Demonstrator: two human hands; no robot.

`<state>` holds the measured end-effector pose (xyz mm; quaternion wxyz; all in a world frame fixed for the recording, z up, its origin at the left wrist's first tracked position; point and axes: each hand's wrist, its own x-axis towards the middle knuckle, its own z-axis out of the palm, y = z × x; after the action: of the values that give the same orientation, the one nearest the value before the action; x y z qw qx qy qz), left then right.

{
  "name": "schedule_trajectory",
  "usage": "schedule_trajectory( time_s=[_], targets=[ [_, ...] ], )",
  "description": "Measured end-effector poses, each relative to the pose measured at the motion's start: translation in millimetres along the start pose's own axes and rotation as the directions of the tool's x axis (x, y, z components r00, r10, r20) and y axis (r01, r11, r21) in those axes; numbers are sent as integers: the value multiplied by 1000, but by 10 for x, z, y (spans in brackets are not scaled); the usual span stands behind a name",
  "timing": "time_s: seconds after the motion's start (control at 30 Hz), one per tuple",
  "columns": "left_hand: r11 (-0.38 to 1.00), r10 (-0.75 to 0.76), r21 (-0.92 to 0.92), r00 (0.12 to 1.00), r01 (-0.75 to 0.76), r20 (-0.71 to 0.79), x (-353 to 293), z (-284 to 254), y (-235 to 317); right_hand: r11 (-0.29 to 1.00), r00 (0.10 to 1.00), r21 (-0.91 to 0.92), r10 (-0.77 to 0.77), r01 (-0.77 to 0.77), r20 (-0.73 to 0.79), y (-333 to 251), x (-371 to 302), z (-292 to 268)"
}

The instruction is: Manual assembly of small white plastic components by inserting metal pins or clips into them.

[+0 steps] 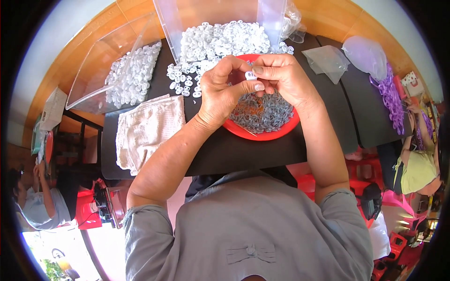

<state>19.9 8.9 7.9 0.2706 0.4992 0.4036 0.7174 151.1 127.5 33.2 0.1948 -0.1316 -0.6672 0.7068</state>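
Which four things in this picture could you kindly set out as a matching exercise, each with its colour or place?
Things:
1. Folded cloth
2. Round dish
3. Small piece
4. Bundle of strands

Colours and places:
A. Purple, toward the right side of the picture
B. At the fingers, between the left hand and the right hand
C. Off-white, on the dark table beside the left forearm
D. Red, bearing many grey pieces

Pairs: 1-C, 2-D, 3-B, 4-A.
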Motion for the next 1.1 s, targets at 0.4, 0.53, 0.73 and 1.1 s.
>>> schedule_trajectory(
  time_s=[0.4,0.53,0.73,1.1],
  targets=[
    [914,227,405,866,-31,-446,320,-785,804,598,765,-729,-281,-334,-580,217,393,-1558],
    [704,321,700,825,121,-466,409,-1722,912,90,869,-890,-192,-447,-456,350,665,-1599],
    [333,375,906,845,260,-381,530,-2188,923,5,906,-931,-225,-366,-358,532,744,-1562],
    [499,-11,847,976,-184,218,-173,-960,595,270,945,-929,-139,-252,-296,605,513,-1487]
  ],
)
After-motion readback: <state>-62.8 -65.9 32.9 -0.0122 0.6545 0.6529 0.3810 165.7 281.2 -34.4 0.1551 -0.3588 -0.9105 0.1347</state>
